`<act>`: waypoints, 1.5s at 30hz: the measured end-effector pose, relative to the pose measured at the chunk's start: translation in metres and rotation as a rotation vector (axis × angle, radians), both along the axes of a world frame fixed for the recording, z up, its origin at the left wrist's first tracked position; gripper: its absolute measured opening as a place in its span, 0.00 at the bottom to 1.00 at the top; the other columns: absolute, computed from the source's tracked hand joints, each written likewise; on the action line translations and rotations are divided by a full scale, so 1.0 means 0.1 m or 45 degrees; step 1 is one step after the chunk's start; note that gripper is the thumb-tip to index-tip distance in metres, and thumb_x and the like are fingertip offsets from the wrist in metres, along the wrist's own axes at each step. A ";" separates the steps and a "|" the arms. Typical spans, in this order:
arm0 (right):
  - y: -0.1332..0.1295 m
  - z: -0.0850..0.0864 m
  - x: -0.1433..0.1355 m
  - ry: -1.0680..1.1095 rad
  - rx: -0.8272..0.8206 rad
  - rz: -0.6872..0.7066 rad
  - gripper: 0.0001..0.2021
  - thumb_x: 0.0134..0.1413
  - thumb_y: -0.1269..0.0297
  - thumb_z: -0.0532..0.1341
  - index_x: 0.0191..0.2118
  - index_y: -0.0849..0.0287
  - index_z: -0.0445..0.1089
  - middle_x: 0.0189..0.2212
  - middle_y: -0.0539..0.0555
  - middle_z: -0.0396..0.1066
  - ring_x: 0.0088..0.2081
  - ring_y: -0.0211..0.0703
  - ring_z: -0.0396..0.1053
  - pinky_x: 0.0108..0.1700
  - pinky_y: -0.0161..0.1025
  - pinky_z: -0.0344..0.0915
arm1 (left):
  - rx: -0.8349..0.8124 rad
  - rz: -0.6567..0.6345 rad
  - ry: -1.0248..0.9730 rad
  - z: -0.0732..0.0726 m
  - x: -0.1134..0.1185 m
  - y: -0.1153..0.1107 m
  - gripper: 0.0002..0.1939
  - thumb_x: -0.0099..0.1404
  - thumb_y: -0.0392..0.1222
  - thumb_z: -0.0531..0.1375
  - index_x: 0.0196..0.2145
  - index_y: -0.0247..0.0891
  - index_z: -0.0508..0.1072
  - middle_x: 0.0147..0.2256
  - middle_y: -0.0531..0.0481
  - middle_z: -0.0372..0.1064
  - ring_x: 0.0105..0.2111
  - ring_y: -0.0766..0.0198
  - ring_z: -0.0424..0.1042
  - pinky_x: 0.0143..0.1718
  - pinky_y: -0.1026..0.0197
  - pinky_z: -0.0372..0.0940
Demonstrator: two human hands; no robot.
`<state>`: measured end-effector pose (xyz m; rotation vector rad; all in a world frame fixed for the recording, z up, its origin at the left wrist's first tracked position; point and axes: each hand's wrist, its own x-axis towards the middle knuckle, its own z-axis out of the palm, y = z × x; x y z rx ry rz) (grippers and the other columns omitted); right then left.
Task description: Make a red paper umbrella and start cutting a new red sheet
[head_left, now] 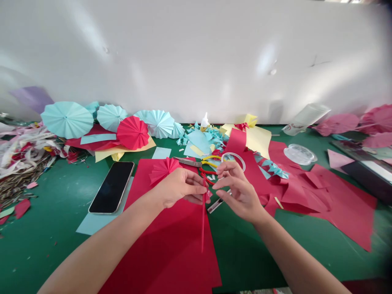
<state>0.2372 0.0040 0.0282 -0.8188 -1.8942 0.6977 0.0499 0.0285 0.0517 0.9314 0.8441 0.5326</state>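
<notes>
My left hand (180, 188) is closed in a pinch on a thin red strip (203, 228), which hangs down over a large red paper sheet (165, 245). Beside it, my right hand (237, 190) has its curved fingers apart, with nothing visible between them. A red pleated paper fan (163, 169) lies just behind my left hand. Scissors (190, 162) with yellow and red handles rest beyond both hands. Next to them is a clear ring-shaped roll (234, 159), partly hidden by my right fingers. A utility knife (218, 203) lies under my right hand.
A phone (112, 187) lies at left on light blue paper. Along the wall stand blue pleated rosettes (67, 119), a red rosette (132, 133) and a glue bottle (204, 121). Red paper pieces (306, 190), a clear lid (300, 154) and a plastic cup (306, 118) are at right.
</notes>
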 end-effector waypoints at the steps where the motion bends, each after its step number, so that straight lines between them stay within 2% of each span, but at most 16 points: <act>1: -0.01 0.01 -0.01 -0.036 0.032 0.006 0.06 0.50 0.71 0.58 0.34 0.52 0.68 0.42 0.54 0.53 0.47 0.45 0.56 0.46 0.44 0.58 | -0.008 0.005 0.009 0.00 0.01 0.00 0.11 0.44 0.35 0.68 0.26 0.30 0.70 0.20 0.52 0.70 0.22 0.66 0.71 0.26 0.62 0.68; 11: -0.02 0.04 -0.02 -0.266 0.109 0.025 0.07 0.49 0.74 0.58 0.32 0.54 0.67 0.45 0.54 0.53 0.50 0.46 0.54 0.47 0.44 0.57 | -0.026 -0.028 0.023 0.01 0.00 -0.01 0.11 0.44 0.35 0.67 0.26 0.30 0.71 0.21 0.50 0.71 0.23 0.65 0.72 0.26 0.63 0.68; 14: -0.04 0.08 -0.03 -0.333 -0.006 0.056 0.06 0.48 0.74 0.58 0.32 0.55 0.66 0.47 0.55 0.52 0.51 0.47 0.53 0.48 0.45 0.56 | -0.013 -0.029 0.055 -0.03 0.02 -0.02 0.10 0.44 0.34 0.67 0.25 0.31 0.71 0.21 0.51 0.70 0.22 0.65 0.72 0.27 0.62 0.68; 17: -0.05 0.10 -0.04 -0.350 -0.234 0.111 0.06 0.46 0.74 0.57 0.31 0.57 0.66 0.47 0.56 0.53 0.51 0.48 0.54 0.50 0.46 0.55 | 0.033 -0.058 0.133 -0.07 0.05 -0.04 0.07 0.45 0.32 0.66 0.24 0.31 0.71 0.21 0.52 0.70 0.22 0.66 0.71 0.28 0.61 0.68; 19: -0.03 0.07 -0.05 -0.270 -0.404 0.132 0.05 0.48 0.73 0.55 0.28 0.57 0.67 0.45 0.55 0.54 0.50 0.47 0.55 0.50 0.46 0.55 | 0.055 -0.078 0.163 -0.09 0.06 -0.05 0.06 0.47 0.30 0.65 0.25 0.31 0.71 0.20 0.52 0.70 0.22 0.66 0.71 0.28 0.61 0.68; 21: 0.01 0.02 -0.04 -0.072 -0.551 0.073 0.07 0.49 0.71 0.54 0.26 0.57 0.68 0.42 0.54 0.57 0.48 0.45 0.57 0.48 0.43 0.56 | 0.051 -0.074 0.163 -0.09 0.06 -0.05 0.06 0.47 0.30 0.64 0.25 0.31 0.70 0.20 0.52 0.69 0.22 0.66 0.71 0.28 0.61 0.68; 23: 0.05 -0.04 -0.02 0.207 -0.639 -0.106 0.07 0.49 0.70 0.54 0.25 0.58 0.67 0.37 0.53 0.59 0.44 0.43 0.59 0.43 0.40 0.58 | 0.045 -0.046 0.149 -0.08 0.05 -0.04 0.07 0.47 0.29 0.65 0.25 0.31 0.70 0.21 0.52 0.70 0.22 0.66 0.72 0.28 0.61 0.68; 25: 0.09 -0.09 -0.01 0.371 -0.678 -0.270 0.06 0.48 0.69 0.54 0.25 0.58 0.67 0.32 0.52 0.61 0.39 0.41 0.60 0.37 0.37 0.58 | 0.066 -0.021 0.128 -0.07 0.03 -0.03 0.07 0.47 0.30 0.65 0.26 0.31 0.70 0.22 0.52 0.70 0.23 0.65 0.72 0.29 0.60 0.68; 27: 0.10 -0.10 -0.01 0.375 -0.699 -0.321 0.06 0.48 0.68 0.54 0.25 0.58 0.67 0.30 0.51 0.61 0.34 0.39 0.60 0.34 0.36 0.57 | 0.102 0.006 0.104 -0.07 0.02 -0.02 0.07 0.48 0.31 0.64 0.28 0.32 0.71 0.23 0.51 0.71 0.24 0.65 0.72 0.29 0.60 0.68; 29: 0.09 -0.09 -0.02 0.321 -0.710 -0.286 0.06 0.48 0.67 0.54 0.26 0.59 0.67 0.29 0.51 0.61 0.32 0.38 0.59 0.33 0.35 0.56 | 0.145 0.053 0.082 -0.06 0.01 -0.01 0.07 0.49 0.31 0.64 0.29 0.32 0.71 0.23 0.51 0.70 0.25 0.66 0.72 0.30 0.60 0.68; 32: 0.08 -0.07 -0.04 0.291 -0.708 -0.230 0.06 0.49 0.67 0.54 0.26 0.59 0.67 0.29 0.50 0.62 0.32 0.37 0.59 0.33 0.35 0.56 | 0.221 0.148 0.081 -0.02 0.00 -0.01 0.07 0.49 0.31 0.64 0.30 0.32 0.73 0.23 0.51 0.70 0.26 0.67 0.71 0.31 0.62 0.67; 36: 0.08 -0.08 -0.05 0.307 -0.707 -0.244 0.06 0.49 0.67 0.54 0.27 0.59 0.67 0.28 0.50 0.62 0.31 0.37 0.59 0.33 0.35 0.55 | 0.289 0.217 0.159 0.04 -0.01 -0.01 0.05 0.49 0.31 0.64 0.28 0.33 0.75 0.23 0.50 0.71 0.26 0.68 0.69 0.32 0.65 0.64; 42: 0.08 -0.09 -0.05 0.313 -0.730 -0.231 0.05 0.49 0.68 0.54 0.27 0.58 0.67 0.27 0.49 0.62 0.31 0.36 0.59 0.33 0.35 0.55 | 0.194 0.230 0.032 0.08 -0.02 -0.01 0.02 0.52 0.33 0.61 0.27 0.32 0.72 0.24 0.50 0.71 0.28 0.65 0.71 0.36 0.60 0.66; 45: 0.09 -0.11 -0.05 0.323 -0.746 -0.238 0.05 0.49 0.68 0.55 0.27 0.59 0.67 0.27 0.49 0.62 0.31 0.36 0.59 0.33 0.34 0.55 | 0.176 0.239 -0.048 0.08 -0.03 -0.01 0.04 0.52 0.34 0.62 0.24 0.32 0.69 0.22 0.51 0.69 0.27 0.65 0.71 0.34 0.58 0.67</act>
